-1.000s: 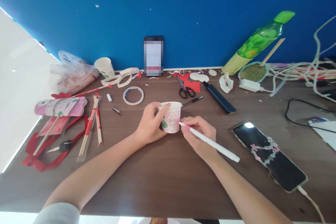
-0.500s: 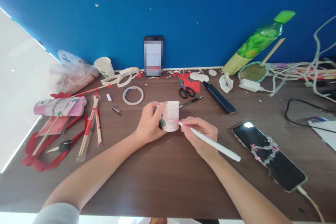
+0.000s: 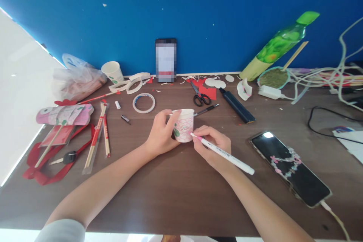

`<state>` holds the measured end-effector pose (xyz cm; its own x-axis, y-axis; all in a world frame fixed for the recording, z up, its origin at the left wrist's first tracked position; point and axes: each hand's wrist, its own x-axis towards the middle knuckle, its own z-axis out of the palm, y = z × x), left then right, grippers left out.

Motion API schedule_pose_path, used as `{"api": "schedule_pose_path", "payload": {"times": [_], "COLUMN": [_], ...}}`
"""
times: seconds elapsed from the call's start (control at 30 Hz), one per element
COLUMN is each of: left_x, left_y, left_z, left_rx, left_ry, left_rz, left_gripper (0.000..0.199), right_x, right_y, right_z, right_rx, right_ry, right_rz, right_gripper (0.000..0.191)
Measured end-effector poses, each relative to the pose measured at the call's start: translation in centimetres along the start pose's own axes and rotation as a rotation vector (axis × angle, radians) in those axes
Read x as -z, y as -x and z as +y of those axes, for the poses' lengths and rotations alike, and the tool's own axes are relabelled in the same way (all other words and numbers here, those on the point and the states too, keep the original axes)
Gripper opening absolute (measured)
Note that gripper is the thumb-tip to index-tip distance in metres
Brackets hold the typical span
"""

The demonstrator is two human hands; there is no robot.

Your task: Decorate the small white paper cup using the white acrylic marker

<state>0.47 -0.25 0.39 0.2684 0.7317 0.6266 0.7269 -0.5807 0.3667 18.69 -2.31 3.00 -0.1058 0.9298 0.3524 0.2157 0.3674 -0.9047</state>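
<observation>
With 12 o'clock set toward the blue wall (image 3: 187, 15), readings from the printed paper cup (image 3: 185, 125): cup sits mid-counter (image 3: 170, 189), roughly upright, pink scallop pattern facing the camera. Can't tell if its base touches the counter.

Left hand (image 3: 161, 132) at 9, curled around the cup's side, thumb up by the rim. Right hand (image 3: 214, 143) at 4, pinching a white marker (image 3: 227, 154); pink-collared tip points at the cup's lower wall, tail angles out to 4. Tip is at the wall, contact unclear.

Nearby: black pen (image 3: 206, 110) at 2, partly behind the cup. Scissors (image 3: 199, 95) around 1, blades over red paper (image 3: 208, 93). Dark blue slim box-like item (image 3: 238, 106) between 2 and 3. Tape roll (image 3: 134, 104) at 10, lying flat; second paper cup (image 3: 110, 69) also at 10, farther out. Phone with bead strap (image 3: 309, 185) between 3 and 4, another phone (image 3: 166, 58) propped near 11.
</observation>
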Motion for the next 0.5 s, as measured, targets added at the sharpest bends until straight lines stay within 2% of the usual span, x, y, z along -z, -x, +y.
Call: {"api": "schedule_pose_path", "payload": {"times": [0.5], "left_x": [0.02], "left_y": [0.03], "left_z": [-0.04], "left_rx": [0.015], "left_ry": [0.028], "left_rz": [-0.02], "left_gripper": [0.082], "right_x": [0.09], "right_y": [-0.12], "right_z": [0.05], "right_rx": [-0.049], "right_ry": [-0.019], "right_rz": [0.016], "right_gripper": [0.009]}}
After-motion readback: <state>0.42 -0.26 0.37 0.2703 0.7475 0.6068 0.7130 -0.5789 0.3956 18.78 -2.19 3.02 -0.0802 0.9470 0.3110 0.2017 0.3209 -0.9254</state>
